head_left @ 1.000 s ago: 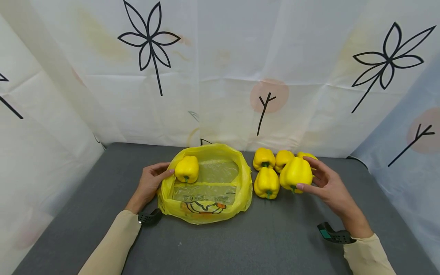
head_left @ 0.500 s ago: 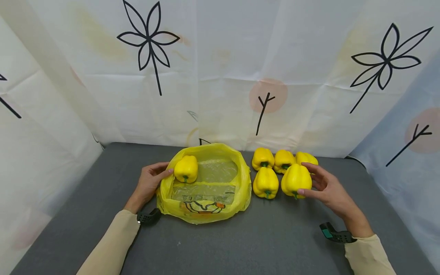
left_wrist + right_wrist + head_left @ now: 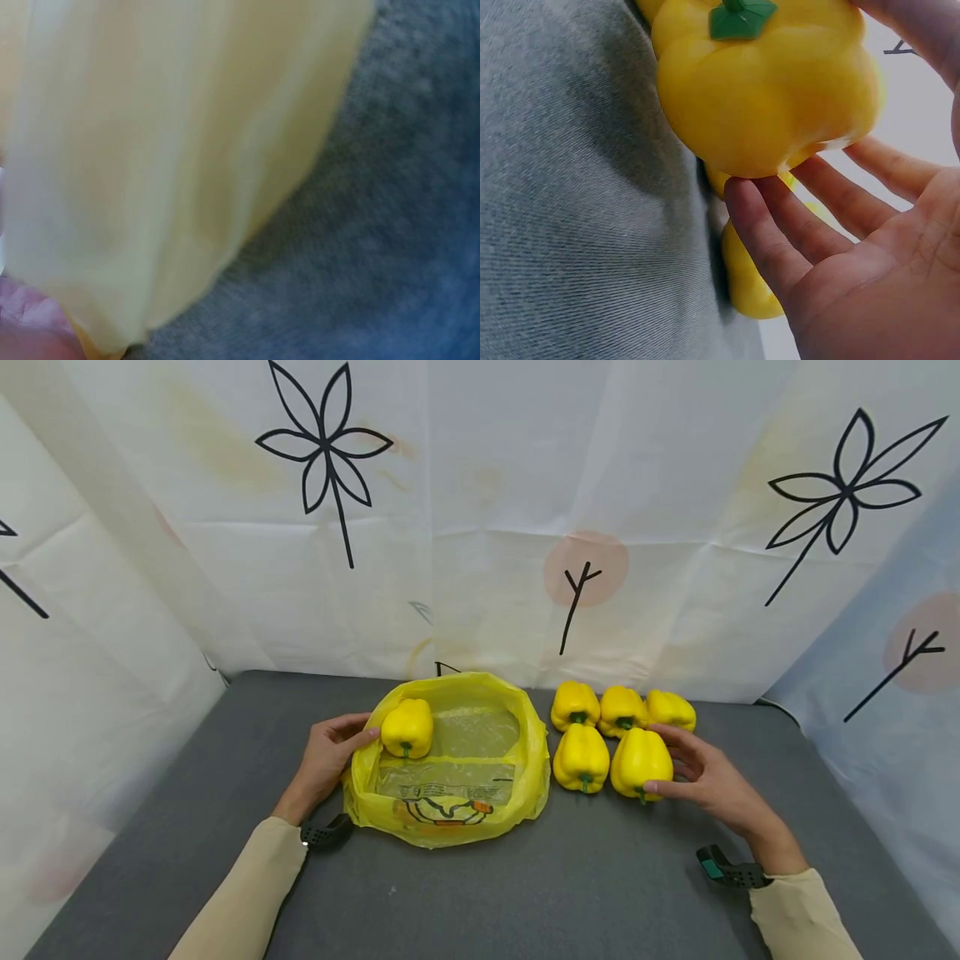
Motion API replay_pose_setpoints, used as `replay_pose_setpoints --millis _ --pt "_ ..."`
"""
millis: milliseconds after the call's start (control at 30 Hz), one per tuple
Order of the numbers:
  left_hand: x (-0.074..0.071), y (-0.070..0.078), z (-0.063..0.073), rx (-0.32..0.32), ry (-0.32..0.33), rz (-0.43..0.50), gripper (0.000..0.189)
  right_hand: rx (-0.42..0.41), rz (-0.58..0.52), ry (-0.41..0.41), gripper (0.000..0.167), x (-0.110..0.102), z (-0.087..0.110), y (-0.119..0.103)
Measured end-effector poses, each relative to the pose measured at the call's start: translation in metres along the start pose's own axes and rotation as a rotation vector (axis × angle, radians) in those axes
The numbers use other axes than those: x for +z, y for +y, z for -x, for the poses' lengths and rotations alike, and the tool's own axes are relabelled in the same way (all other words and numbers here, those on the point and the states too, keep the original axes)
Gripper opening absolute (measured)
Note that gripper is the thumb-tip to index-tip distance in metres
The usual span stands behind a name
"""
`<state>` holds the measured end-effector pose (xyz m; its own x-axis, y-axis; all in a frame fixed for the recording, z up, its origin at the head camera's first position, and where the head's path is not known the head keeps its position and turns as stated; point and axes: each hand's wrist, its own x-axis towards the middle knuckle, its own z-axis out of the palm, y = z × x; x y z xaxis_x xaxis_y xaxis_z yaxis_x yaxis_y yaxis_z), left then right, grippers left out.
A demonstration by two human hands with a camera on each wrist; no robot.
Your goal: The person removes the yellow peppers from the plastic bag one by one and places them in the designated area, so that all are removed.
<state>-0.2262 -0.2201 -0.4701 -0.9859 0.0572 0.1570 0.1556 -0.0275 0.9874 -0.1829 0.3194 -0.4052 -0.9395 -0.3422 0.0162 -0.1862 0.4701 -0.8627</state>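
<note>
In the head view my left hand (image 3: 330, 760) grips the left rim of a yellow plastic bag (image 3: 450, 835), which stands with its mouth spread wide. A yellow bell pepper (image 3: 407, 729) lies inside the bag near that hand. My right hand (image 3: 712, 785) holds another yellow bell pepper (image 3: 641, 764) at its right side, thumb in front and fingers behind. The right wrist view shows this pepper's green stem (image 3: 742, 19) and the fingertips against it. Whether it bears on the table cannot be told. Yellow film of the bag (image 3: 172, 165) fills much of the left wrist view.
Beside the held pepper sits a front yellow pepper (image 3: 581, 760). Behind them, a row has a left pepper (image 3: 575, 706), a middle pepper (image 3: 622, 710) and a right pepper (image 3: 671, 710). A patterned white curtain (image 3: 487, 485) backs the dark grey table (image 3: 510, 902).
My right hand has lowered its pepper toward the table's front, and it now sits level with the front pepper, uncovering the back right one. My left hand and the bag have stayed put.
</note>
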Motion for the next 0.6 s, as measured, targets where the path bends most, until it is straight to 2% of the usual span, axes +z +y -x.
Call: replay_pose_setpoints --millis 600 --pt "-0.0002 -0.0020 -0.0005 0.011 0.001 0.007 0.039 0.056 -0.009 -0.041 0.084 0.0063 -0.0041 0.0057"
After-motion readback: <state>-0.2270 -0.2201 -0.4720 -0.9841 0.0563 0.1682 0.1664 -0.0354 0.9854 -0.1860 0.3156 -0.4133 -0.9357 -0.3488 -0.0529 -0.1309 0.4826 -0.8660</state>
